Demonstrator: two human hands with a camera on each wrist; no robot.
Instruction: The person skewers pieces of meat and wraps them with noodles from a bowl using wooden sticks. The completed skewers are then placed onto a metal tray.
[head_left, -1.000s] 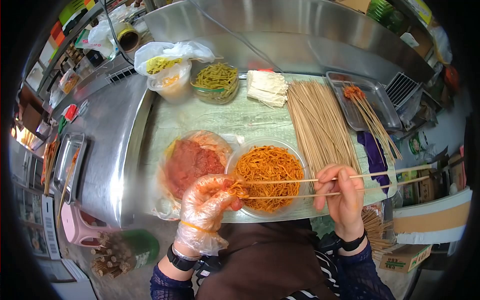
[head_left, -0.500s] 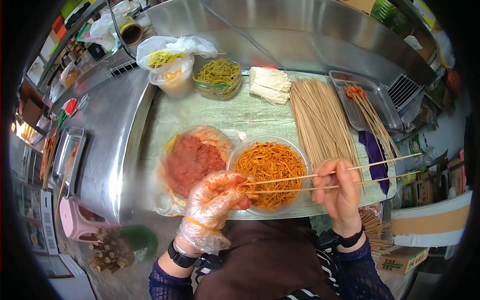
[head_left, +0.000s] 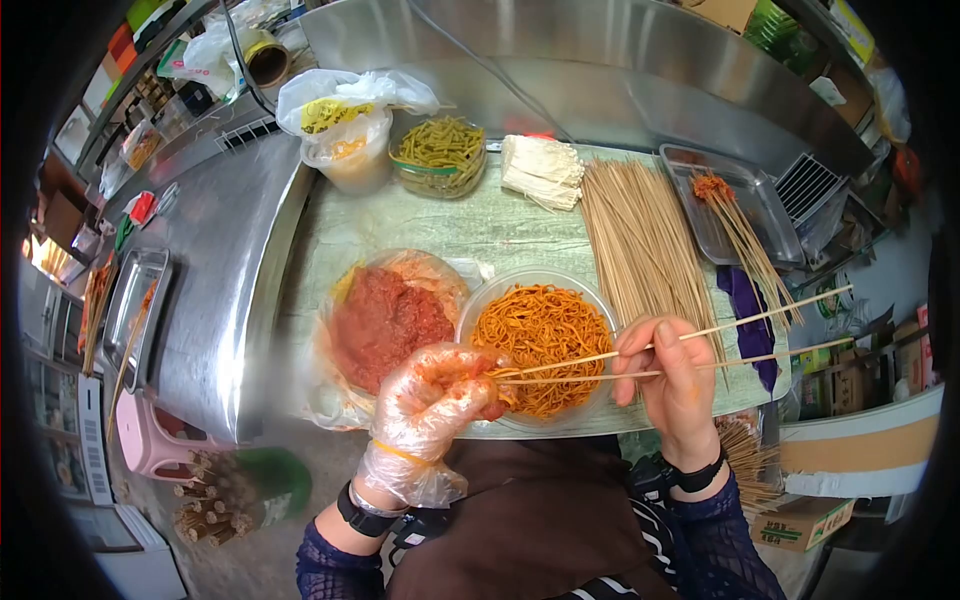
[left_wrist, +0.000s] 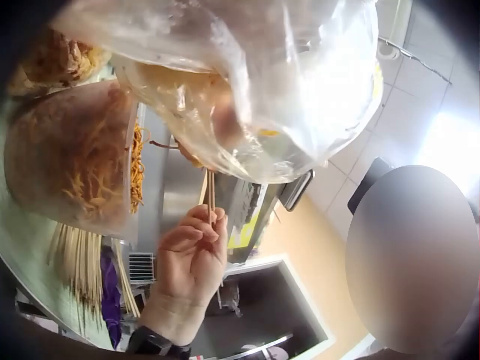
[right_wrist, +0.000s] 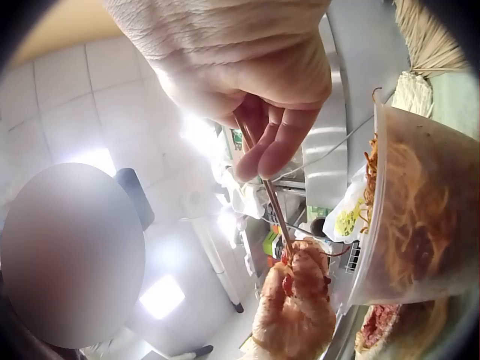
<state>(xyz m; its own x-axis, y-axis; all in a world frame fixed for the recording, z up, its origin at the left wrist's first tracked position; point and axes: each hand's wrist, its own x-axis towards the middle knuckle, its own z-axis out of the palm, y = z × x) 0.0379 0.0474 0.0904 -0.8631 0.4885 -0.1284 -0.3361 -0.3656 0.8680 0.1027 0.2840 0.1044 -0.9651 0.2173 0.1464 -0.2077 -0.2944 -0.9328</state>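
Note:
My left hand [head_left: 425, 395] wears a clear plastic glove with a yellow band at the wrist. Its thumb and fingers pinch orange-red food at the tips of two thin wooden skewers [head_left: 760, 318]; the glove partly hides this food. Bare, my right hand [head_left: 670, 380] grips both skewers along their length. Their tips meet at the glove, and the far ends spread apart. Under the skewers stands a round clear tub [head_left: 612, 372] of orange sauced strands [head_left: 545, 335]. Just behind the gloved hand, red meat paste [head_left: 390, 325] fills a plastic-lined bowl.
Loose skewers [head_left: 645, 250] lie in a broad pile right of the tub. Farther back are enoki mushrooms [head_left: 541, 172], a container of green beans [head_left: 440, 155] and a bagged tub [head_left: 350, 165]. Loaded skewers [head_left: 715, 190] rest on a metal tray [head_left: 690, 235] at the right.
The skewers' tips have drawn together at the glove, while their far ends have fanned apart. My left hand has shifted slightly right; my right hand keeps its grip.

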